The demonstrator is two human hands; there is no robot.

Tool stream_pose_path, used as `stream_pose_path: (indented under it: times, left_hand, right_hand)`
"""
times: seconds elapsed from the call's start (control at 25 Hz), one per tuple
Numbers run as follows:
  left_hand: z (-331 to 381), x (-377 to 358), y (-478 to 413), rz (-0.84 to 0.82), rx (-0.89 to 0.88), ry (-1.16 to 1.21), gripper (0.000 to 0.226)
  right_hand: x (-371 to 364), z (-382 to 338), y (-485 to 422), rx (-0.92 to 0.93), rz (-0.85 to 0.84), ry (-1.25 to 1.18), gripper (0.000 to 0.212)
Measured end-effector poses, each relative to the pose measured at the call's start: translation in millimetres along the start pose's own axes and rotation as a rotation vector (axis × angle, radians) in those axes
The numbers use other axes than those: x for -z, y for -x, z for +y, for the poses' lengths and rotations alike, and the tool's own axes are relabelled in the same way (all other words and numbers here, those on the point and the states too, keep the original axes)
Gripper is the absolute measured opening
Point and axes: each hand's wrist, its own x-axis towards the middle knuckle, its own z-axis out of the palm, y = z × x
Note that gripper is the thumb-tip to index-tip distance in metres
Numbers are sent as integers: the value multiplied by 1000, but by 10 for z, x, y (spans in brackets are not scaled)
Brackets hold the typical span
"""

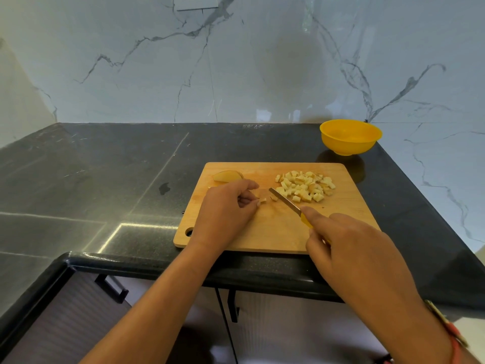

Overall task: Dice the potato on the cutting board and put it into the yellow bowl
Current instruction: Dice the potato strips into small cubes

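- Wooden cutting board (343, 208), smooth and rectangular, lies on the speckled black surface (105, 166).
- Left hand (225, 208) pinches a small potato piece (262, 201) at its curled fingertips.
- Right hand (351, 248) grips the yellow-handled knife (284, 200), its steel blade angled beside the piece.
- Pale cubes (305, 185) are heaped at the board's far right, with a rounded wedge (227, 176) far left.
- Glossy yellow bowl (350, 136) stands beyond the board, apart from it.

Bare left hand (225, 208) and right hand (351, 248), gold-toned bracelet (438, 317) and red-orange thread band (456, 342) on the right wrist.

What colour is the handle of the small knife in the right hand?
Yellow. The knife handle shows best in the head view, partly covered by the right hand.
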Motion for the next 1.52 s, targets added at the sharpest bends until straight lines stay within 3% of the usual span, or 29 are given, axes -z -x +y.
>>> stream_pose_path:
  times: [0.48,0.88,1.12,1.32,1.52]
  left_hand:
    - [22,5,4,21,35,49,36]
    - [11,-3,-4,78,70,21,30]
    - [35,0,14,65,46,-55,23]
    - [150,-53,-90,-48,39,-224,38]
    - [286,-219,-260,-50,63,-177,30]
  right_hand:
    - [-93,-194,-77,27,-43,-89,48]
    - [-8,-47,35,55,-99,84,50]
    - [-37,-7,46,9,44,-34,45]
    - [-107,-24,-282,-89,189,-171,44]
    - [-223,4,-360,-165,240,-251,45]
